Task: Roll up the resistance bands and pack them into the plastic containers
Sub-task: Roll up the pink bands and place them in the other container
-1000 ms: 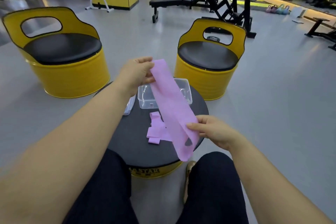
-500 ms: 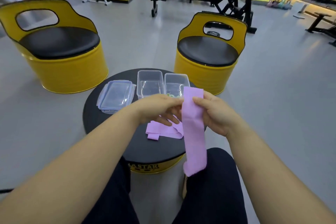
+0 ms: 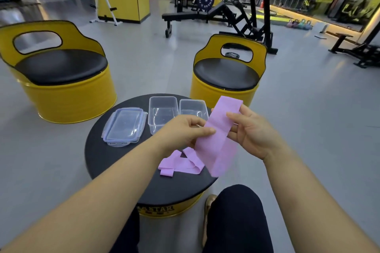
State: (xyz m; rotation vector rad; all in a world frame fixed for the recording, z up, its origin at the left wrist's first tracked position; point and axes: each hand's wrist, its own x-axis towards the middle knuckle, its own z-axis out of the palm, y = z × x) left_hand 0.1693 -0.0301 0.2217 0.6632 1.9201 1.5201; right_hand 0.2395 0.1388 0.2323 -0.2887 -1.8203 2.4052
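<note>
The band [image 3: 218, 139] is held over the table [image 3: 107, 160], long axis running away from the body, pinched mid-length by the left hand [image 3: 183, 131] and nearer its far end by the right hand [image 3: 253, 133].

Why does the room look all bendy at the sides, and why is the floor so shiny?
Head view: the wide-angle lens bends the edges, so the yellow chair on the left looks stretched. Head view: lights glare off the grey floor. Head view: the purple band in the middle looks sharp.
</note>
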